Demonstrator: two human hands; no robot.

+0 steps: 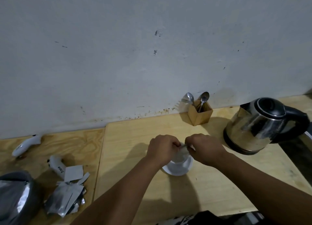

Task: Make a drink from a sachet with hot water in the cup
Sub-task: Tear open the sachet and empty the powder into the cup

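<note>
Left hand (162, 148) and right hand (203, 148) pinching a sachet (183, 151) between fingertips, above a white cup (179, 164) on a saucer (189, 169), kettle (258, 125) to the right

Two bare forearms enter from the near edge, one from the near left and one from the near right, with no sleeves, watch, bracelet or rings showing on them. The left hand (162, 148) and the right hand (205, 148) are bare too, without gloves. At the near edge between the arms a strip of dark cloth (202, 218) with pale patterned patches shows; its kind is unclear.
</note>
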